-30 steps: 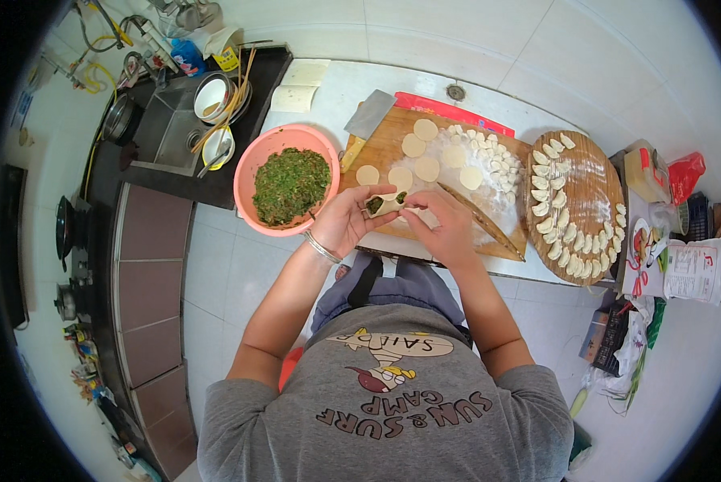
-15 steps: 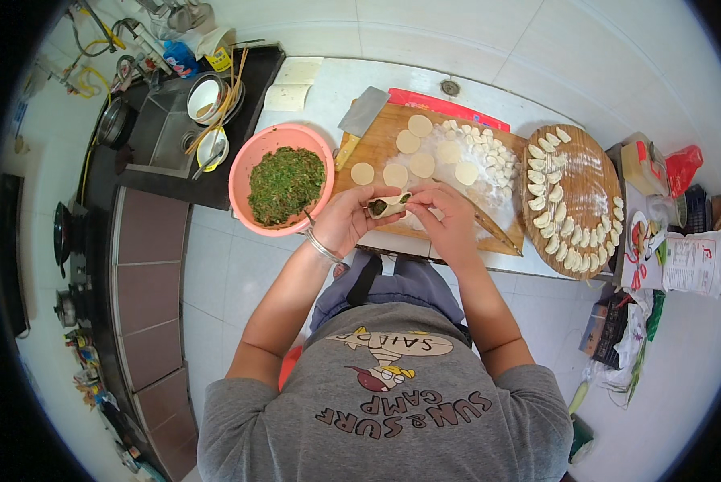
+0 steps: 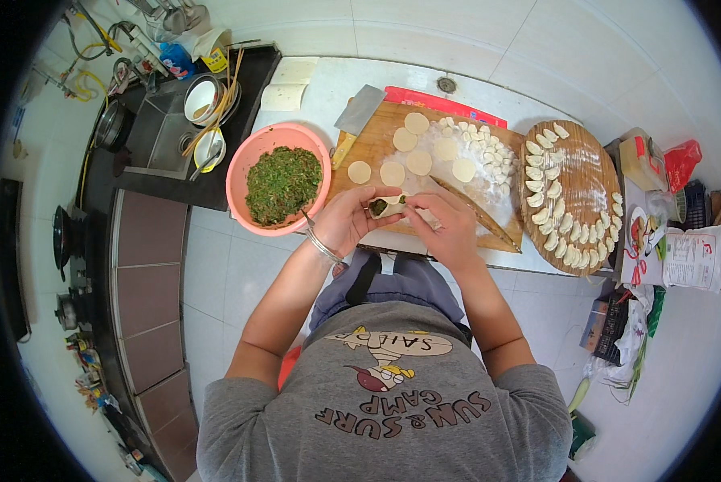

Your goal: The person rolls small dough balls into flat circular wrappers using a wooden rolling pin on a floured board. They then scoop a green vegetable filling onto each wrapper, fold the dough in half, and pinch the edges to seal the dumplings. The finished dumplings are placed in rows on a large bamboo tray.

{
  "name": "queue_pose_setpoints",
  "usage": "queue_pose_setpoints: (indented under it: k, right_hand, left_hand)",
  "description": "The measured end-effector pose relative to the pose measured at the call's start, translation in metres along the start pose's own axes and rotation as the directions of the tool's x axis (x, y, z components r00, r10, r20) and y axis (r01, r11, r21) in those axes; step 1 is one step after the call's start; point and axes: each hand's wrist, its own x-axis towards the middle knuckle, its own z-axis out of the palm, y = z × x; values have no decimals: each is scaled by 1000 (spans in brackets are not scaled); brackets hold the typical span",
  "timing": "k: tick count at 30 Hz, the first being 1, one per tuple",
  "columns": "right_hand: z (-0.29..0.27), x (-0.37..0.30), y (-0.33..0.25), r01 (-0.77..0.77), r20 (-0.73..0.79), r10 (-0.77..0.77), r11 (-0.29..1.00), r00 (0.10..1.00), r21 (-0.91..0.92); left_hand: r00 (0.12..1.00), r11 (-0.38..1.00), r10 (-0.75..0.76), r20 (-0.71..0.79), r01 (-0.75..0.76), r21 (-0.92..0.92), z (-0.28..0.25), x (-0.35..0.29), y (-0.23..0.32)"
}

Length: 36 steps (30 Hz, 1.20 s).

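A dumpling [image 3: 389, 210] is half folded, dark green filling showing at its left opening and a little at its right end. My left hand [image 3: 351, 222] cradles it from the left, fingers closed around it. My right hand [image 3: 450, 231] pinches the right end of its wrapper edge between thumb and fingers. Both hands hover over the near edge of a wooden board [image 3: 359, 143], where several flat round wrappers [image 3: 392, 173] lie. Beside my right hand a wooden rolling pin [image 3: 489, 221] rests slantwise. A pink bowl [image 3: 233, 178] of chopped green filling [image 3: 284, 185] stands left of my left hand.
Cut dough pieces [image 3: 481, 149] lie in flour on the board. A cleaver [image 3: 360, 110] lies at its far left corner. On the right, a round wooden board [image 3: 585, 181] holds rows of finished dumplings [image 3: 555, 190]. A sink [image 3: 161, 136] with stacked bowls is at far left.
My right hand has shifted slightly toward me, its fingers still at the wrapper's edge, and more of the rolling pin shows. My left hand stays in place.
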Motion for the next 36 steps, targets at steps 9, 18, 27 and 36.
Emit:
queue_pose_setpoints:
  k: [9,18,27,36]
  right_hand:
    - [-5,-3,6,-55,124,54,999,991,-2]
    - [-10,-1,-1,-38,90,34,998,995,46]
    - [-15,-3,-4,-106,42,105,994,994,36]
    - [-21,-4,1,-14,88,14,1000,996,3]
  left_hand:
    - [999,999,-19,46,17,42,4,1,1]
    - [998,998,-17,57,13,67,10,0,4]
    - [997,996,-47,62,42,77,12,2,0]
    - [995,993,-56,85,47,105,17,3,0]
